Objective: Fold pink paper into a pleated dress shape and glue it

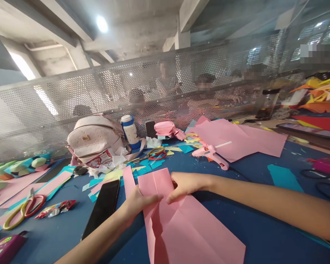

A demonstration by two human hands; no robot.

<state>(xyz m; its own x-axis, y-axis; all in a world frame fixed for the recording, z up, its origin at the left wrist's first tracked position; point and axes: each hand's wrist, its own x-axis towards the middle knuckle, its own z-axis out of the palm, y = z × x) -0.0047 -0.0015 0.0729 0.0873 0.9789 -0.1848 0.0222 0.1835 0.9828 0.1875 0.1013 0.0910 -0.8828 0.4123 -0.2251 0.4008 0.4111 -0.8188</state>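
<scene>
Both hands pinch one creased pink paper sheet (181, 220) lying on the blue worktop (253, 227): the left hand (139, 203) grips its left edge, the right hand (185, 185) closes on the folded upper part. A black phone (103, 207) lies just left; a pink glue gun (211, 154) sits beyond.

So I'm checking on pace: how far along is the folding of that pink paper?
Done: creases already run across the pink sheet. In hand: left hand and right hand pinch its folded top end. Left: the wide lower part lies flat.
</scene>
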